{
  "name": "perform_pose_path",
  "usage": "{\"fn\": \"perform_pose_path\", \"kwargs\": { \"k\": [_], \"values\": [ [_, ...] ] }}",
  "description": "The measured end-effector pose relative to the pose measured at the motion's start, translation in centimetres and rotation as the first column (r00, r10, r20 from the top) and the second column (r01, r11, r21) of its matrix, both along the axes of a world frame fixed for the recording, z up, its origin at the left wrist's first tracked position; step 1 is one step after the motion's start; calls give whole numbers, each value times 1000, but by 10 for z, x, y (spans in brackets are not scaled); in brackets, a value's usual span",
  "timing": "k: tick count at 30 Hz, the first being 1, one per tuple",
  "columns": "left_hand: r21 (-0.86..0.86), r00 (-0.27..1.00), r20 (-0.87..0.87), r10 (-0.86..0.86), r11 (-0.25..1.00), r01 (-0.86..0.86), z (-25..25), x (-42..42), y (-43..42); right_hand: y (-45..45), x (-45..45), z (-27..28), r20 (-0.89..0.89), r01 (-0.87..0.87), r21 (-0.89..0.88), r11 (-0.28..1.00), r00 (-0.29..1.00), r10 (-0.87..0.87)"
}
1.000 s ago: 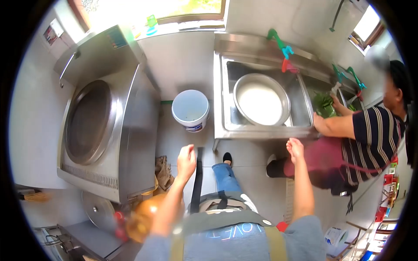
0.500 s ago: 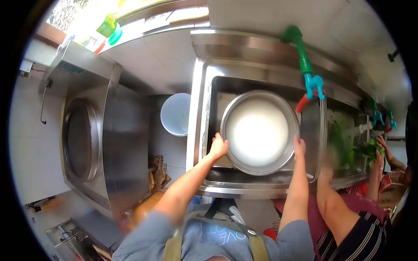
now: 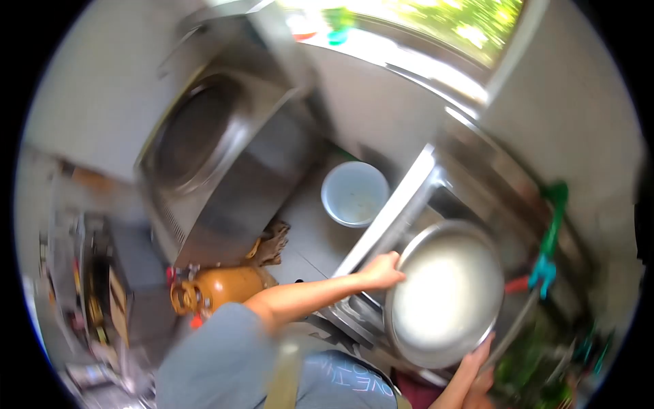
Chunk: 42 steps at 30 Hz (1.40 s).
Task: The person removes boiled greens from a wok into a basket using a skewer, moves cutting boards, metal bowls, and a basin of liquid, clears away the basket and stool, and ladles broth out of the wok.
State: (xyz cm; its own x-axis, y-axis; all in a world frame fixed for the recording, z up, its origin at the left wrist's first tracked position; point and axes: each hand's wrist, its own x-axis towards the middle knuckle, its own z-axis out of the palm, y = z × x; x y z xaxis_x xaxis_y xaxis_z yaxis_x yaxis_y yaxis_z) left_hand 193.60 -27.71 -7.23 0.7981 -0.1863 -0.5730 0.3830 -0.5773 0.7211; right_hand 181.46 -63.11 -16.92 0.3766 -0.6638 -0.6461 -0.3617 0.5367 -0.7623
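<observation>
A large round metal basin (image 3: 446, 296) with whitish liquid in it is held over the steel sink (image 3: 347, 317). My left hand (image 3: 383, 271) grips its left rim, fingers closed. At the lower right rim, my right hand (image 3: 479, 352) is closed on the basin too, partly blurred. Just right of the basin is a green tap (image 3: 555, 211) with a blue handle (image 3: 543, 275) and a red end piece (image 3: 518, 285).
A white bucket (image 3: 355, 194) stands on the floor left of the sink. Further left are a steel stove (image 3: 238, 184) with a large wok and an orange gas cylinder (image 3: 225, 290). Blurred green vegetables (image 3: 521, 361) lie at the lower right, near another person's hand.
Both hands, free a second ago, took hold of the basin. The view has since turned left, and the basin looks more tilted and closer to the sink's front edge.
</observation>
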Motion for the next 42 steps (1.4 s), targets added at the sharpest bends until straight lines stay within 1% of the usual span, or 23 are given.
{"fn": "perform_pose_path", "kwargs": {
  "k": [1,2,5,7,8,11,14,15,18,22,23,24,25,27,28,30,32,34,36,37,38,40,42],
  "values": [
    [-49,1000,6,21,999,-21,10,-4,5,6,3,10,-12,-37,-5,999,999,37],
    [-48,999,40,37,998,-35,12,-7,10,15,9,21,-29,-77,-7,997,997,77],
    [-81,991,45,128,989,-124,27,-19,31,46,23,54,-70,-173,-19,985,983,171],
    [-135,984,-8,177,975,-177,45,-28,49,68,28,76,-93,-229,-28,973,970,225],
    [-115,980,77,185,978,-176,46,-32,57,77,30,86,-97,-249,-39,968,965,244],
    [-152,972,51,229,964,-219,66,-47,90,104,36,111,-106,-314,-58,948,946,307],
    [-133,938,121,326,941,-310,59,-75,123,135,38,134,-107,-379,-73,922,923,371],
    [-150,909,136,393,915,-374,56,-86,135,146,37,143,-104,-395,-82,915,916,387],
    [-203,844,35,536,830,-519,55,-120,179,187,36,164,-88,-464,-107,879,885,456],
    [-288,703,37,710,681,-673,64,-167,248,262,34,186,-48,-563,-133,816,826,562],
    [-288,680,22,733,656,-698,73,-179,269,288,34,194,-42,-596,-134,792,802,596],
    [-288,652,45,756,635,-717,70,-190,287,321,31,207,-42,-620,-137,773,783,621],
    [-289,622,72,779,613,-735,67,-200,307,361,31,225,-76,-671,-198,715,737,671],
    [-273,560,157,813,581,-767,63,-222,349,384,43,195,139,-755,-139,640,625,768],
    [-281,533,142,834,551,-786,67,-232,370,392,56,175,244,-794,-120,596,558,793],
    [-303,475,110,873,484,-821,80,-254,413,450,79,170,182,-778,-148,610,585,790],
    [-263,389,177,904,424,-866,73,-272,450,515,96,173,220,-858,-125,499,466,857],
    [-298,265,166,950,304,-905,62,-285,482,585,102,184,181,-903,-137,406,380,907],
    [-291,172,109,979,196,-936,70,-296,518,650,118,180,185,-928,-136,347,320,929],
    [-364,105,95,990,133,-922,54,-299,535,682,126,179,232,-945,-114,306,274,933],
    [-339,55,115,992,91,-936,61,-305,549,716,132,179,279,-960,-93,263,228,933],
    [-295,-52,157,986,-3,-956,81,-310,578,784,140,185,200,-966,-143,215,184,962],
    [-368,-188,172,967,-114,-923,77,-311,605,850,151,187,138,-975,-192,111,85,987]
  ]
}}
